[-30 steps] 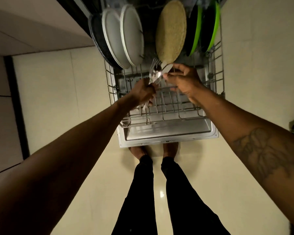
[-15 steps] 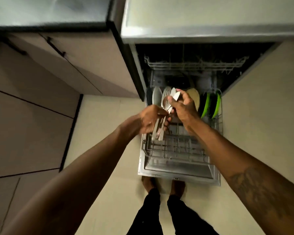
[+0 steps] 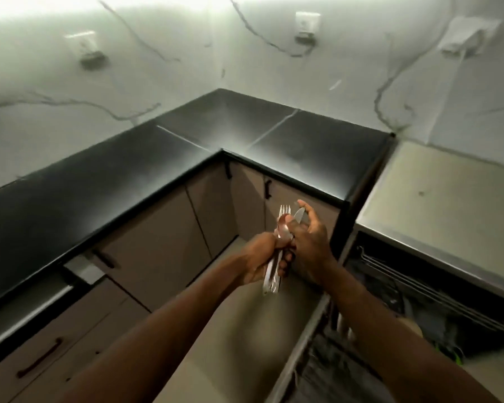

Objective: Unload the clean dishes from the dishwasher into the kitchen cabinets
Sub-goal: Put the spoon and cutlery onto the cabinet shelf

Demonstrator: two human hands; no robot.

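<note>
Left hand [image 3: 258, 264] clamped round cutlery [image 3: 272, 276] handles, right hand [image 3: 310, 247] pinching the upper ends (fork, spoon, knife), just left of open dishwasher [image 3: 396, 289]. Cabinets [image 3: 157, 251] under black tabletop [image 3: 186, 152] shut. Looks early: cutlery unstowed, green item [image 3: 451, 351] (blurred) in the rack.

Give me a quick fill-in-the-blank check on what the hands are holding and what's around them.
1. Above the left hand and right hand, the silver metal cutlery bundle shows the tines of a ____.
2. The glossy L-shaped countertop is coloured ____.
3. The open dishwasher lies to the person's ____.

Missing words: fork; black; right.
</note>
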